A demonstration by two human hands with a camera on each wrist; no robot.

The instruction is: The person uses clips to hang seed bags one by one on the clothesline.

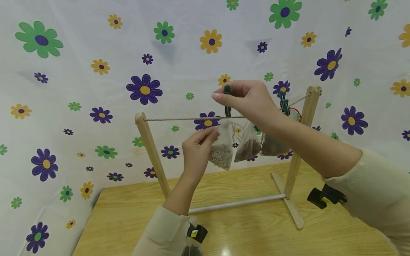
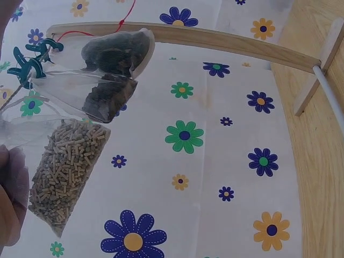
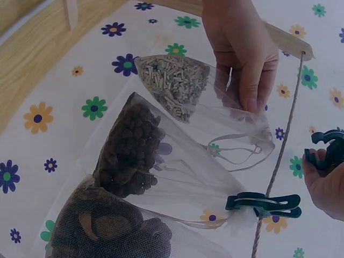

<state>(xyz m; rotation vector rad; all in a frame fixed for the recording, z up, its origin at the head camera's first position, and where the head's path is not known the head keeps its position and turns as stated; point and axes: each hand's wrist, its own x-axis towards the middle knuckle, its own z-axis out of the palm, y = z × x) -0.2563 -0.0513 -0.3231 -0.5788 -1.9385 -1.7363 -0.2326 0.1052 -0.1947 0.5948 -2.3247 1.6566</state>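
My left hand (image 1: 199,147) pinches the upper part of a sheer mesh drawstring bag (image 2: 70,166) holding pale pellets, just below the rope (image 1: 179,119). Above the rope, my right hand (image 1: 248,101) grips a dark green clip (image 3: 327,148) between thumb and fingers. In the right wrist view, the clip's jaws are apart from the rope. Beside the pellet bag hangs a second mesh bag (image 3: 131,148) with dark brown lumps, held by a green clip (image 3: 263,204). A third bag (image 3: 115,223) with larger dark pieces hangs beyond it.
The rope runs between two wooden posts (image 1: 152,153), joined low by a pale rod (image 1: 237,203), on a wood-grain table (image 1: 121,209). A red cord (image 2: 75,33) is near the far post. Another bag with dark contents (image 1: 192,250) is at the bottom edge.
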